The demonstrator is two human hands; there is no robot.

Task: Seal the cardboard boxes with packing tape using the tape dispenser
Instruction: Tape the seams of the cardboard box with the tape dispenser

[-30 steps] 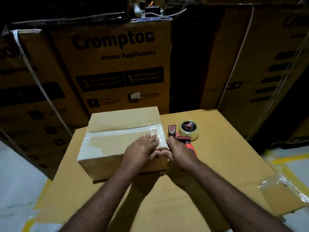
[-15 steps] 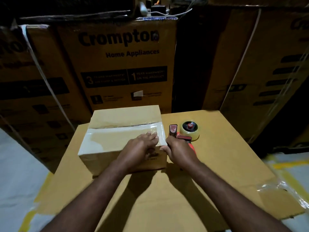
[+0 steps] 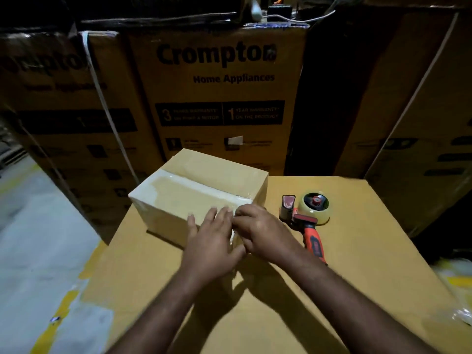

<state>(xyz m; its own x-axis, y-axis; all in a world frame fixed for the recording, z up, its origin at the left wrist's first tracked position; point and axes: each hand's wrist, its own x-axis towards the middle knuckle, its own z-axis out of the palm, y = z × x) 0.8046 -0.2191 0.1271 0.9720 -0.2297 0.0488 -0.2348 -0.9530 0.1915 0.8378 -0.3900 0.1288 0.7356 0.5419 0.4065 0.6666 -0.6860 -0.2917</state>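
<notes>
While the left hand [image 3: 212, 241] presses flat-fingered on the glossy-taped cardboard box [image 3: 204, 180], the right hand's [image 3: 263, 233] grip is unclear.

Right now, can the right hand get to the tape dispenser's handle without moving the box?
Probably yes. The right hand rests on the near corner of the small cardboard box; the tape dispenser lies just right of it, orange handle toward the person, nothing between them.

Lighting dim, top of view near black. Tall brown cartons stand behind the far edge of the flat cardboard work surface [image 3: 370, 277]. The centre carton [image 3: 217, 98] is printed "Crompton Home Appliances". A white strap [image 3: 102, 98] runs down the left carton [image 3: 46, 118]. Grey floor [image 3: 33, 238] at left, marked with yellow tape lines [image 3: 58, 315].
</notes>
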